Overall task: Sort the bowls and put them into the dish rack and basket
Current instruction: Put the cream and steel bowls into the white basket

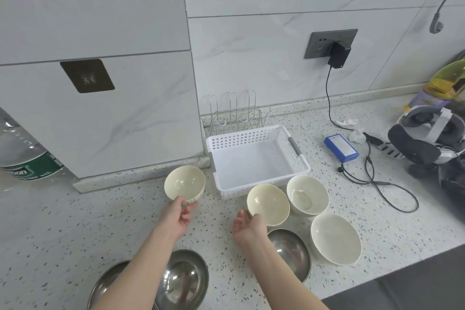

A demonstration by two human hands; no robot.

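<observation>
My left hand (179, 216) pinches the near rim of a cream ceramic bowl (184, 185), held tilted just left of the white plastic basket (261, 178). My right hand (247, 228) grips the near rim of a second cream bowl (268, 202), tilted in front of the basket. Two more cream bowls (307, 194) (336, 238) sit on the counter to the right. Steel bowls lie near me: one (293, 253) under my right wrist, two (186, 279) (105, 284) under my left forearm. The wire dish rack (235, 114) stands behind the basket, against the wall.
A blue battery pack (341, 147) with black cables (377, 178) lies right of the basket, and a headset (425, 138) sits at far right. A large water bottle (22, 156) lies at left. The counter's front edge (392, 269) runs close at lower right.
</observation>
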